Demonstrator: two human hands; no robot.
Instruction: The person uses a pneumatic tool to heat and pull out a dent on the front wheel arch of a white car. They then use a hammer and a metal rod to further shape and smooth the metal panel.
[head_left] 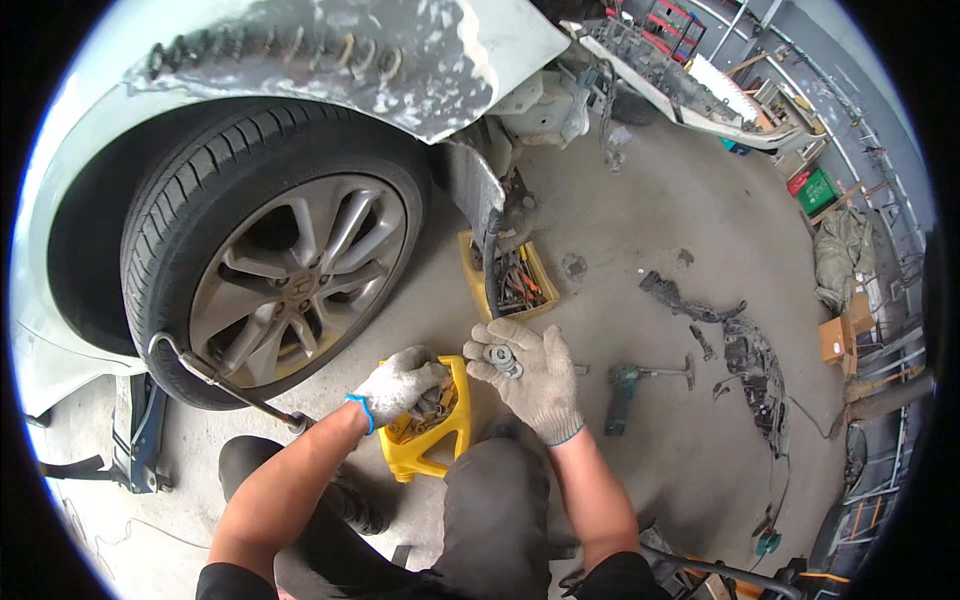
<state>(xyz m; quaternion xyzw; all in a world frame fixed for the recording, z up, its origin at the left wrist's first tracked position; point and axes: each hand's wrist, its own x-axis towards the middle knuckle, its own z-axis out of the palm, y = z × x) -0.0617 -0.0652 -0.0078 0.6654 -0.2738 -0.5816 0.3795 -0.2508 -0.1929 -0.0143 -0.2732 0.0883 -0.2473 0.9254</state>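
My right hand [538,385], in a pale knit glove, is turned palm up with its fingers slightly curled. Several flat metal washers [501,358] lie on it near the fingers. My left hand [400,387], in a whitish glove with a blue cuff, hangs over a cut-open yellow plastic jug [428,464]. Its fingers are bent together; whatever they pinch, if anything, is hidden. Small metal parts [432,405] fill the jug, which stands between my knees.
At the left is a car wheel [300,285] under a fender with a row of metal rings [270,45]. A slide-hammer-like rod [235,385] leans on the tyre. Ahead sits a yellow tool bin [520,280]. A cordless power tool [622,398] and black trim [750,365] lie rightward.
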